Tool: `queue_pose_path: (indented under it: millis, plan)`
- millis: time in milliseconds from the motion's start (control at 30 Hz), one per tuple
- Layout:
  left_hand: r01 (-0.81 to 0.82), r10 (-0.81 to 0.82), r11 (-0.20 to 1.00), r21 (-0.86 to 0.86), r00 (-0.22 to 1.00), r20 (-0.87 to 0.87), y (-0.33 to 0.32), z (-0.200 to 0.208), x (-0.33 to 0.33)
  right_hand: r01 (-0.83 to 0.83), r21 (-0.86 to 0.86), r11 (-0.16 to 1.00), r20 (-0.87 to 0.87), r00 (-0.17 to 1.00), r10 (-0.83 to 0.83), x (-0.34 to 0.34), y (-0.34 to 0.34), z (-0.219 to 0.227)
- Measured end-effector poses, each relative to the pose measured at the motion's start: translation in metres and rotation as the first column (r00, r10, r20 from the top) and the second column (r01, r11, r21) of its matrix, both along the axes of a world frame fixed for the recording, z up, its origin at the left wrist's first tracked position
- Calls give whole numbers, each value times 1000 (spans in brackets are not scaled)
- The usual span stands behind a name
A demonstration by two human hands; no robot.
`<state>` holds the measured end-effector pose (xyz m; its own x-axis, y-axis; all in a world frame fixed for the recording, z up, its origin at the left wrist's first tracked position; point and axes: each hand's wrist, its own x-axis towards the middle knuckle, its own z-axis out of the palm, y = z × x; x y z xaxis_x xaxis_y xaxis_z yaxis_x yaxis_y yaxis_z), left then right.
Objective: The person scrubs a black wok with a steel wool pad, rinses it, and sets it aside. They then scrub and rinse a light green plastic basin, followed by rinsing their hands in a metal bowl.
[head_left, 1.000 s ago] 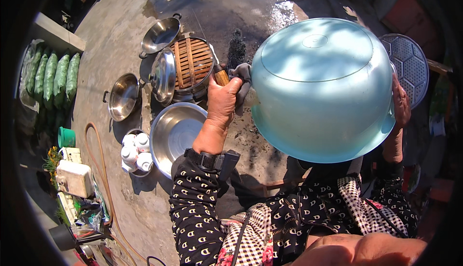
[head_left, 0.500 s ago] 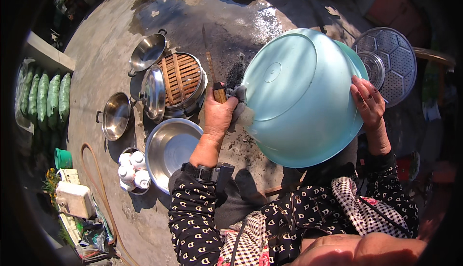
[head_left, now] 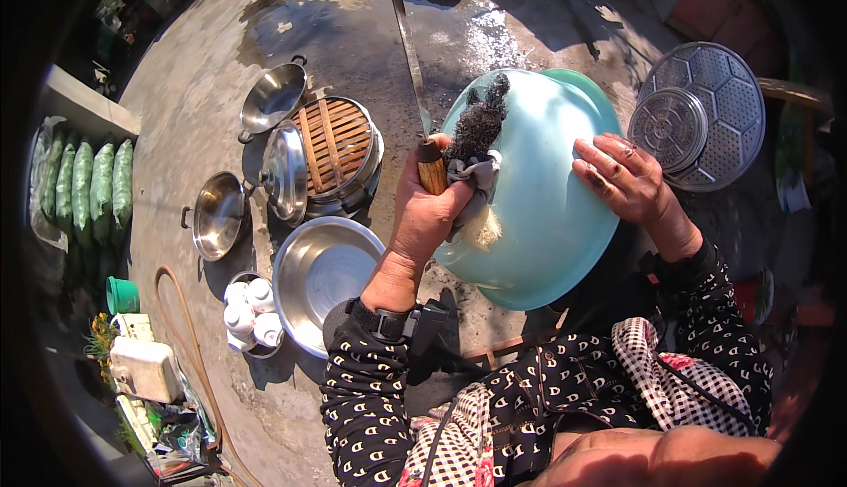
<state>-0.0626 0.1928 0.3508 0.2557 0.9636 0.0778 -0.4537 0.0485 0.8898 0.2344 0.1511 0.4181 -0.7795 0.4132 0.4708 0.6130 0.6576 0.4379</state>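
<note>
The basin (head_left: 538,213), a wide pale-turquoise bowl, is held upside down and tilted over the wet concrete floor (head_left: 221,90), in front of the person's lap, its rounded bottom facing up and toward the camera. It looks like thin plastic: light for its size, fairly stiff but likely to flex at the wall, and probably slick where it is wet, so the rim and the curved shoulder are the safest places to take it. The right hand (head_left: 631,183) lies spread on the basin's upper right side, fingers flat against the wall, steadying rather than clamping. The left hand (head_left: 428,213) is closed on three things at once: the wooden handle of a knife (head_left: 410,55), a grey rag (head_left: 472,178), and a dark scourer (head_left: 481,121) pressed against the basin's left side. The knife's long axis runs nearly upright in the view, blade pointing away from the person, tip toward the far floor. The basin has no long axis; its open mouth faces down and away, rim lowest near the knees. To the left stand steel pans (head_left: 216,213), a bamboo steamer (head_left: 335,143) and a steel bowl (head_left: 322,280).
</note>
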Motion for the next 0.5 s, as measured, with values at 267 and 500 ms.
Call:
queue_pose_path:
  millis: [267, 500]
  plan:
    - [-343, 334, 939, -17, 926, -177, 64, -62, -29, -176, -76, 981, 40, 983, 179, -21, -17, 17]
    - [-528, 478, 815, -237, 845, -239, 76, -102, -68, -6, -21, 1000, 70, 998, 7, -1, -55, 40]
